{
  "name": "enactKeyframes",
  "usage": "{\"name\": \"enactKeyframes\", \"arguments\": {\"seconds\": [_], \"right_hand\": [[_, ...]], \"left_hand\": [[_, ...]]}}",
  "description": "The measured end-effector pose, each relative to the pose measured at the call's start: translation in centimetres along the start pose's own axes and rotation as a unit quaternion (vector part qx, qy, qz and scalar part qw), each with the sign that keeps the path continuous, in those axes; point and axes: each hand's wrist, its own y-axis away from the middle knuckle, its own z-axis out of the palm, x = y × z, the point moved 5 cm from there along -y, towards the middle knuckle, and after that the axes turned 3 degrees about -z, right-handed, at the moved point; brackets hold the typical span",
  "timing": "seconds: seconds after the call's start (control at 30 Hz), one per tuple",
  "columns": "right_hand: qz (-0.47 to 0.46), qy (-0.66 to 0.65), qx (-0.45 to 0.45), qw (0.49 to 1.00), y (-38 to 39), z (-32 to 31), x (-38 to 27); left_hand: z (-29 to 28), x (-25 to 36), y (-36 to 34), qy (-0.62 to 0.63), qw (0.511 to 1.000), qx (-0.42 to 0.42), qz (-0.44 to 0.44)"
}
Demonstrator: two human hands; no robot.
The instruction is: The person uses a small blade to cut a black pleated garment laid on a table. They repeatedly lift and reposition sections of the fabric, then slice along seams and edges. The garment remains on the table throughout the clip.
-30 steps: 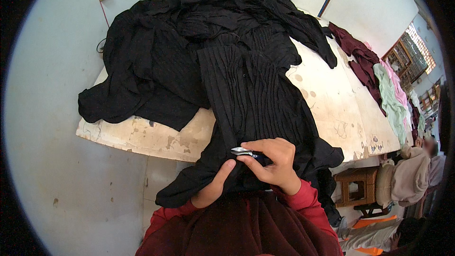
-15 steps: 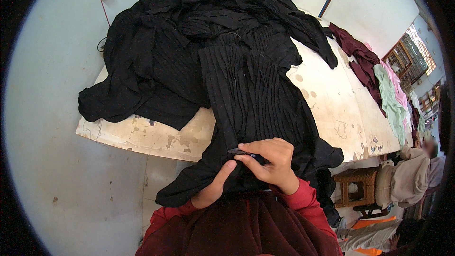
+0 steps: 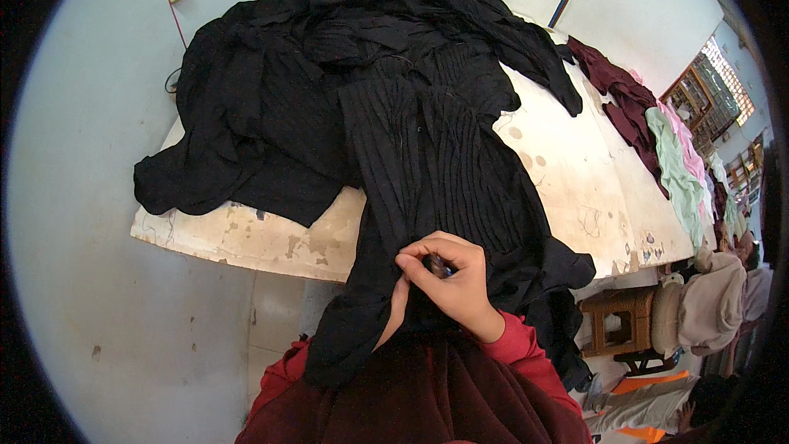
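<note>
A black pleated garment (image 3: 468,173) hangs over the near table edge toward me. My left hand (image 3: 397,308) grips a fold of it; its fingers are mostly hidden by the cloth. My right hand (image 3: 454,275) is closed, with thumb and forefinger pinched together at the cloth right above the left hand. Within its curled fingers sits a small dark tool, apparently thread snips (image 3: 439,265), mostly covered. Whether the pinch also holds a thread cannot be made out.
More black garments (image 3: 263,99) lie heaped over the pale, worn table (image 3: 575,189). Maroon cloth (image 3: 622,90) and light green cloth (image 3: 680,168) lie along its right side. A brown stool (image 3: 618,321) and a seated person (image 3: 711,300) are at the right. A wall (image 3: 123,222) stands at the left.
The snips' points, showing beyond my right fingers before, are now drawn back into the hand, which has shifted slightly left. A cloth flap at the lower left now covers more of my left hand.
</note>
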Motion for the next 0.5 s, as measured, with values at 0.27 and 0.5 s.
{"name": "enactKeyframes", "arguments": {"seconds": [0.27, 0.5], "right_hand": [[0.263, -0.446, -0.121, 0.847, 0.1, 1.7, 5.1], [0.089, -0.255, -0.014, 0.963, -0.5, -0.5, 2.9]], "left_hand": [[-0.7, 0.3, -0.6, 0.159, 0.986, 0.0, -0.053], [-0.4, -0.8, 0.3, 0.175, 0.98, 0.065, -0.069]]}}
